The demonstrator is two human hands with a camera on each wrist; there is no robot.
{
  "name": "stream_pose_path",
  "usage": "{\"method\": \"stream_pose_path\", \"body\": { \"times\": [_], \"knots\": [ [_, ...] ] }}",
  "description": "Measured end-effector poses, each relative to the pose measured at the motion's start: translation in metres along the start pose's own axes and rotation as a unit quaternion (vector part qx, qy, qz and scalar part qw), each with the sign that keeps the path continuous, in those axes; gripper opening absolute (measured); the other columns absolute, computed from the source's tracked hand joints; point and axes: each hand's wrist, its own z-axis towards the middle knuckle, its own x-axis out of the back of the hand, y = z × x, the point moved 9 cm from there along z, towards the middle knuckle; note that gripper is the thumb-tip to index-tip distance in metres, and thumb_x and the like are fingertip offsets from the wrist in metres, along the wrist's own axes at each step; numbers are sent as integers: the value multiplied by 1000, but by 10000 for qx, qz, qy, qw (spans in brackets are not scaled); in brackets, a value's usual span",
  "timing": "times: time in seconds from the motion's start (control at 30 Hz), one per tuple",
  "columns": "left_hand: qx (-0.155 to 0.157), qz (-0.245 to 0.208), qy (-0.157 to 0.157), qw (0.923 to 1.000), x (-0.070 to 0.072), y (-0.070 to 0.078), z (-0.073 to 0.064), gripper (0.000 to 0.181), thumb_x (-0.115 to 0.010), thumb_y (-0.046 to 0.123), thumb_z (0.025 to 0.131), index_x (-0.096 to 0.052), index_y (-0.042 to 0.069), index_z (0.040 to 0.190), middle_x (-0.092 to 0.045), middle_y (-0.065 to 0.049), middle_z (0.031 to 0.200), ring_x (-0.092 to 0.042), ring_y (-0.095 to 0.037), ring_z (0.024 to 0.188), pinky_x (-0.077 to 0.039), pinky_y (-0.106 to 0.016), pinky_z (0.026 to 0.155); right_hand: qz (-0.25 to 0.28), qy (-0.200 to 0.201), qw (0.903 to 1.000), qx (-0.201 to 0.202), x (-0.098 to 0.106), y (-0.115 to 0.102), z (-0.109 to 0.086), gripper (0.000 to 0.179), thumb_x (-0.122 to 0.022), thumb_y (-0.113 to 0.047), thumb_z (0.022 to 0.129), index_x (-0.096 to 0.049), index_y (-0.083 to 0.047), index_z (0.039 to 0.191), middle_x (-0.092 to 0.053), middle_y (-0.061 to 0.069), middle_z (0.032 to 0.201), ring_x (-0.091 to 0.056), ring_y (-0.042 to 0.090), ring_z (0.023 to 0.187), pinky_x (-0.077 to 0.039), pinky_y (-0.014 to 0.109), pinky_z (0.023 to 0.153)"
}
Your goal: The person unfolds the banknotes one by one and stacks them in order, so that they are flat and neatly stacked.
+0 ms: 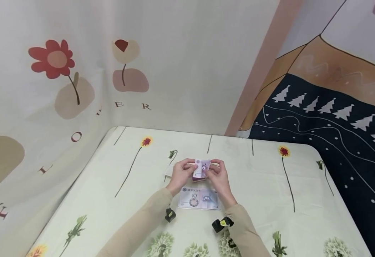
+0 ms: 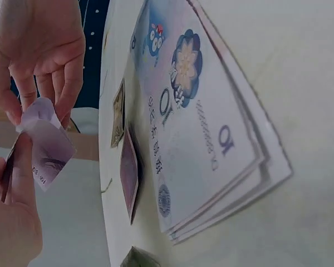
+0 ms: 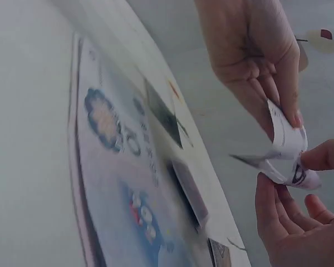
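Observation:
Both hands are raised over the table, pinching one purple play banknote point(image 1: 202, 168) that is creased and partly folded. My left hand point(image 1: 180, 175) grips its left side with thumb and fingers; my right hand point(image 1: 218, 177) pinches its right side. In the right wrist view the banknote point(image 3: 289, 139) bends into a loop between the hands. Below the wrists lies a stack of flat play banknotes point(image 1: 198, 200), the top one marked 10. Beyond the stack, a small folded purple note point(image 2: 129, 172) rests on the table, with another small folded piece point(image 2: 118, 117) beside it.
The table point(image 1: 258, 200) wears a pale flower-printed cloth. A white flat thing point(image 1: 168, 172) shows partly behind my left hand. Printed curtains point(image 1: 187, 71) hang behind and at the left; a dark tree-patterned cloth point(image 1: 335, 135) hangs at the right. Each wrist carries a black strap-on camera point(image 1: 222, 224).

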Motion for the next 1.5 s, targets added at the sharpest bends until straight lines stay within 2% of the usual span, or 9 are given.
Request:
{"method": "stream_pose_path", "body": {
  "times": [0.23, 0.4, 0.6, 0.7, 0.97, 1.07, 1.2, 1.27, 1.5],
  "knots": [
    [-170, 185, 237, 9994, 12, -1, -6, 40, -64, -2, 89, -57, 4, 128, -71, -18, 92, -69, -24, 80, -58, -31, 69, -187, -567, 9982, 94, 2, 3, -4, 55, -47, 9, 90, -30, -4, 140, -60, 30, 116, -63, 34, 98, -55, 40, 79],
    [-317, 431, 326, 9980, 19, -2, -12, 34, -64, -3, 88, -60, 4, 120, -71, -16, 89, -69, -24, 78, -57, -29, 67, -343, -984, 9945, 120, 1, 6, -7, 48, -41, 12, 90, -40, -3, 135, -57, 29, 122, -61, 30, 96, -55, 41, 77],
    [-448, 648, 236, 9966, 22, -7, -17, 13, -63, -2, 90, -65, -2, 103, -70, -17, 91, -67, -24, 83, -53, -22, 65, -373, -1096, 9933, 28, 8, 12, -7, 38, -38, 13, 90, -49, 2, 125, -48, 27, 136, -60, 31, 103, -53, 27, 75],
    [-377, 700, 226, 9966, 25, -10, -19, 13, -62, -1, 90, -65, 0, 103, -71, -14, 92, -67, -23, 84, -53, -22, 66, -407, -1124, 9928, 19, 14, 14, -7, 38, -38, 13, 90, -48, 2, 125, -55, 29, 127, -60, 32, 106, -54, 27, 77],
    [-88, 545, 47, 9985, 30, -20, -23, 19, -62, -3, 89, -63, -2, 107, -70, -18, 96, -68, -30, 90, -56, -31, 78, -717, -890, 9934, -83, 38, 23, -2, 29, -52, 9, 88, -55, 4, 116, -65, 25, 105, -65, 25, 91, -52, 20, 71],
    [-37, 547, -38, 9985, 30, -15, -28, 20, -61, -5, 89, -62, -5, 109, -69, -21, 98, -67, -32, 92, -56, -34, 79, -786, -929, 9925, -113, 41, 13, -6, 25, -56, 7, 89, -57, 7, 114, -66, 25, 97, -65, 32, 91, -52, 19, 73],
    [91, 550, -118, 9984, 30, -18, -29, 21, -61, -6, 88, -62, -5, 109, -68, -21, 97, -68, -31, 89, -57, -33, 76, -832, -901, 9924, -82, 46, 13, -6, 24, -61, 6, 89, -60, 9, 112, -67, 20, 94, -67, 30, 90, -52, 19, 77],
    [132, 533, -144, 9984, 32, -27, -26, 21, -62, -4, 87, -63, -3, 108, -69, -18, 95, -68, -27, 86, -57, -30, 74, -855, -897, 9923, -51, 49, 20, -3, 24, -62, 4, 89, -62, 8, 112, -67, 18, 93, -67, 25, 87, -53, 20, 77],
    [-32, 731, -316, 9968, 33, -28, -28, 18, -64, -6, 86, -64, -3, 104, -70, -14, 88, -68, -22, 79, -57, -29, 72, -976, -1060, 9896, -6, 51, 27, -3, 24, -66, 2, 87, -64, 8, 110, -67, 13, 90, -65, 13, 76, -53, 22, 70]
  ]
}}
